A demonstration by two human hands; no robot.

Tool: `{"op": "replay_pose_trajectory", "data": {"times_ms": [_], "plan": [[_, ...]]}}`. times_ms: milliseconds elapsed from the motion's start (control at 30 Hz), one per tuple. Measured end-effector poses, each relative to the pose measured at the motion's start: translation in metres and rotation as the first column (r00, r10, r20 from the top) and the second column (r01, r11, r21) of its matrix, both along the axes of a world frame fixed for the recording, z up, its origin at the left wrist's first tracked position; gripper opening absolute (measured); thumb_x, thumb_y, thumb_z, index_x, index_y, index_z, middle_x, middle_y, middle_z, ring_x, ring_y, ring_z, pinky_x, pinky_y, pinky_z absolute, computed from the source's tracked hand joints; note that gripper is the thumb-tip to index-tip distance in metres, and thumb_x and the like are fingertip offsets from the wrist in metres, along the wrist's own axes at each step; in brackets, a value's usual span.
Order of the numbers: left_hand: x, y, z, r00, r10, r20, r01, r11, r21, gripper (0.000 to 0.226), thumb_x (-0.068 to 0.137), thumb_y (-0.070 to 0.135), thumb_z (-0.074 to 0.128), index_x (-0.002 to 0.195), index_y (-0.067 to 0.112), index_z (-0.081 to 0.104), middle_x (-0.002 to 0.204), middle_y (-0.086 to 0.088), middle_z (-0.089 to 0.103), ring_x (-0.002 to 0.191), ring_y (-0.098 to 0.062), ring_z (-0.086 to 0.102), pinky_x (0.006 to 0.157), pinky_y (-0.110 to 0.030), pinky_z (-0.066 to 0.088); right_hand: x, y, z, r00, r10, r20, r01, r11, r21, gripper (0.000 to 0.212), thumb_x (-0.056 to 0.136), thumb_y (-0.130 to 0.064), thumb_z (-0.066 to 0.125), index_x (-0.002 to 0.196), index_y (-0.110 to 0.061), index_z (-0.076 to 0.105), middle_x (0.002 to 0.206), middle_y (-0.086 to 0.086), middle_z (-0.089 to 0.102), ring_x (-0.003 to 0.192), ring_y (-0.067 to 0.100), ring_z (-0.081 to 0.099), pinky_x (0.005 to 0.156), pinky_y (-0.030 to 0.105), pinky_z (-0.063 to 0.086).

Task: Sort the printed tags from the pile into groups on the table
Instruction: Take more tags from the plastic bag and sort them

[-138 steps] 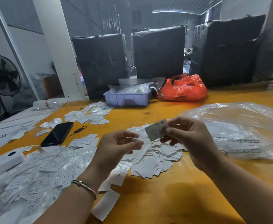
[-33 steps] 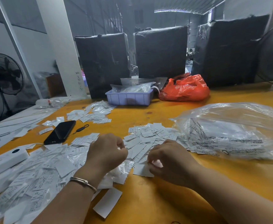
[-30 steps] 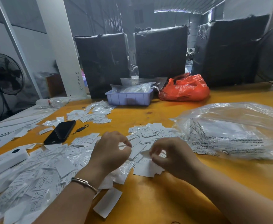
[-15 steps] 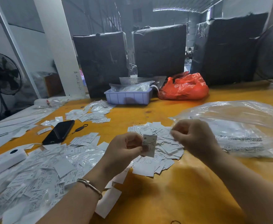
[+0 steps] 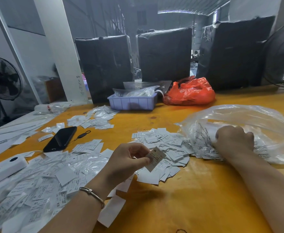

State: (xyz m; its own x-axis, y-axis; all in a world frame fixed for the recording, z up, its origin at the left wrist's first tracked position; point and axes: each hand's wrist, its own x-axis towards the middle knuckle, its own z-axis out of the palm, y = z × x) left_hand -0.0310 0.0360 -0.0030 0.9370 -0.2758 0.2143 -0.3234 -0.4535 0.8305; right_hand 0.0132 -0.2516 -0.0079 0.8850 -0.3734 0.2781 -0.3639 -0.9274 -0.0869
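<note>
While a tag [image 5: 155,158] is pinched for reading by the left hand [image 5: 127,163] at centre frame, the clear bag [image 5: 238,118] is gripped by the right hand [image 5: 234,140].

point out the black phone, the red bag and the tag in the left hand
black phone [image 5: 60,139], head view, middle of its screen
red bag [image 5: 190,92], head view, centre of its crumpled front
tag [image 5: 155,158], head view, printed face

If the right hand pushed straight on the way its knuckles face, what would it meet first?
The right hand already presses into the clear plastic bag; going on, it would likely only meet more of that bag, though depth is unclear.
</note>
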Motion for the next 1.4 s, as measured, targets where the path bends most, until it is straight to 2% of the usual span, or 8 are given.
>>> {"op": "replay_pose_trajectory", "data": {"times_ms": [300, 400, 500, 567, 633, 867, 1200, 1400], "plan": [[-0.001, -0.001, 0.001, 1.0, 0.002, 0.006, -0.002, 1.0, 0.001, 0.021, 0.085, 0.008, 0.07, 0.076, 0.027, 0.073, 0.088, 0.004, 0.075, 0.09, -0.017, 0.067, 0.075, -0.032, 0.057, 0.0, 0.0, -0.001, 0.951, 0.032, 0.308, -0.069, 0.991, 0.111, 0.022, 0.093, -0.024, 0.053, 0.085, -0.018, 0.073, 0.093, 0.009, 0.066, 0.097, 0.033, 0.055, 0.08, 0.035, 0.034], [0.0, 0.001, 0.001, 1.0, 0.008, 0.008, -0.008, 1.0, -0.005, 0.015, 0.087, 0.01, 0.069, 0.08, 0.022, 0.073, 0.088, 0.006, 0.074, 0.091, -0.015, 0.066, 0.079, -0.033, 0.054, -0.005, 0.013, 0.004, 0.866, 0.011, 0.499, -0.214, 0.911, 0.352, 0.025, 0.091, -0.022, 0.056, 0.08, -0.003, 0.068, 0.086, 0.021, 0.066, 0.083, 0.038, 0.059, 0.075, 0.039, 0.044], [0.0, 0.002, 0.002, 0.999, -0.007, -0.037, 0.005, 0.998, -0.057, 0.011, 0.079, 0.023, 0.068, 0.081, 0.014, 0.073, 0.09, 0.007, 0.073, 0.096, -0.014, 0.064, 0.088, -0.039, 0.05, -0.016, 0.034, 0.017, 0.863, 0.07, 0.5, -0.476, 0.44, 0.761, 0.024, 0.091, -0.009, 0.051, 0.07, -0.001, 0.062, 0.065, 0.017, 0.065, 0.053, 0.026, 0.057, 0.053, 0.032, 0.044], [0.001, 0.004, 0.003, 0.995, -0.033, -0.091, 0.019, 0.989, -0.144, 0.014, 0.07, 0.025, 0.064, 0.075, 0.014, 0.071, 0.095, 0.008, 0.074, 0.097, -0.013, 0.066, 0.084, -0.034, 0.053, -0.024, 0.047, 0.023, 0.885, 0.232, 0.403, -0.433, 0.092, 0.897, 0.023, 0.091, -0.004, 0.047, 0.073, -0.003, 0.061, 0.063, 0.014, 0.065, 0.048, 0.019, 0.055, 0.049, 0.028, 0.038], [0.0, 0.005, 0.004, 0.987, -0.091, -0.133, 0.06, 0.973, -0.221, 0.005, 0.069, 0.022, 0.065, 0.067, 0.021, 0.07, 0.102, 0.01, 0.074, 0.095, -0.009, 0.068, 0.078, -0.023, 0.055, -0.028, 0.056, 0.023, 0.852, 0.405, 0.332, -0.34, -0.055, 0.939, 0.023, 0.092, -0.003, 0.045, 0.076, -0.002, 0.062, 0.065, 0.016, 0.064, 0.05, 0.02, 0.055, 0.048, 0.027, 0.038], [-0.001, 0.005, 0.008, 0.938, -0.256, -0.234, 0.141, 0.898, -0.418, 0.006, 0.072, 0.014, 0.073, 0.076, 0.01, 0.071, 0.116, -0.001, 0.072, 0.106, -0.02, 0.068, 0.09, -0.031, 0.056, -0.037, 0.07, 0.018, 0.749, 0.598, 0.287, -0.328, -0.042, 0.944, 0.026, 0.095, -0.002, 0.044, 0.075, -0.003, 0.061, 0.067, 0.018, 0.064, 0.052, 0.021, 0.054, 0.05, 0.027, 0.035], [-0.006, 0.0, 0.01, 0.978, -0.157, -0.137, 0.114, 0.954, -0.278, 0.006, 0.078, 0.01, 0.074, 0.082, 0.01, 0.079, 0.082, -0.005, 0.077, 0.072, -0.007, 0.069, 0.065, -0.016, 0.053, -0.041, 0.076, 0.017, 0.663, 0.677, 0.32, -0.381, -0.062, 0.922, 0.048, 0.074, -0.04, 0.072, 0.107, -0.006, 0.063, 0.09, 0.017, 0.072, 0.072, 0.018, 0.065, 0.059, 0.024, 0.045], [-0.008, 0.001, 0.011, 0.969, -0.173, -0.177, 0.136, 0.97, -0.202, 0.02, 0.084, 0.003, 0.071, 0.074, 0.019, 0.08, 0.087, -0.006, 0.076, 0.085, -0.018, 0.07, 0.075, -0.026, 0.057, -0.039, 0.076, 0.017, 0.69, 0.586, 0.425, -0.478, -0.073, 0.875, 0.029, 0.072, -0.031, 0.071, 0.088, -0.006, 0.074, 0.077, 0.008, 0.072, 0.064, 0.011, 0.063, 0.055, 0.019, 0.046]]}}
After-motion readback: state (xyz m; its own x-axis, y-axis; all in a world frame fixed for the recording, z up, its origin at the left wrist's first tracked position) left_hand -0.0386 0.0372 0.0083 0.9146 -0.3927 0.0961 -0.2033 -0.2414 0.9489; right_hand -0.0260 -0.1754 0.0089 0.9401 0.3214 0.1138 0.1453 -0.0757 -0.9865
